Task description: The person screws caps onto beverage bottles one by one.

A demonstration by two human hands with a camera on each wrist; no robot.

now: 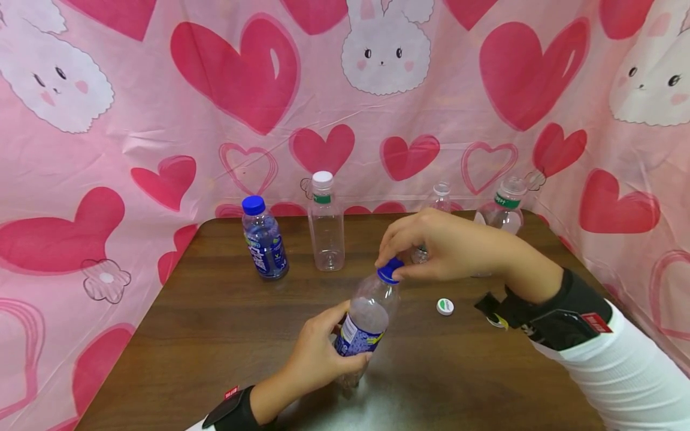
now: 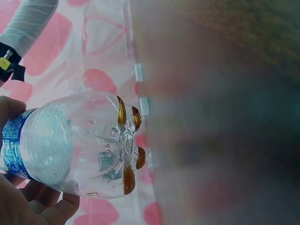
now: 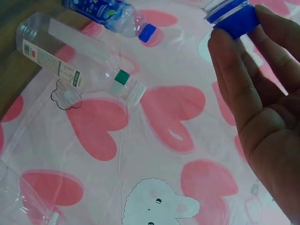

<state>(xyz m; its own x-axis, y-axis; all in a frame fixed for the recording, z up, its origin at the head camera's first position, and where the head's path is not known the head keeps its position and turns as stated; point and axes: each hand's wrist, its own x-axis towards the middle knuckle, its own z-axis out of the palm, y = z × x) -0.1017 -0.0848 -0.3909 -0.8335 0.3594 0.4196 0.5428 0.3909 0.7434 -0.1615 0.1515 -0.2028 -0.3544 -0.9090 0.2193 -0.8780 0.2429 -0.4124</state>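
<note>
A clear plastic bottle [image 1: 372, 308] with a blue label leans to the right in front of me. My left hand [image 1: 323, 350] grips it around the label [image 2: 14, 140], thumb across the front. At its neck, the thumb and fingers of my right hand [image 1: 431, 245] pinch the blue cap [image 1: 390, 271]. The right wrist view shows this cap [image 3: 236, 21] sitting on the neck between thumb and fingertips. Ridged feet at the bottle's base [image 2: 127, 145] show in the left wrist view; whether they touch the table I cannot tell.
On the brown table [image 1: 215, 335] stand a blue-capped bottle [image 1: 265, 242] and a square clear bottle [image 1: 327, 233] with a white cap. Two uncapped bottles, one slim [image 1: 441, 194], one green-banded [image 1: 504, 215], stand behind my right arm. A white cap [image 1: 444, 306] lies right of the held bottle.
</note>
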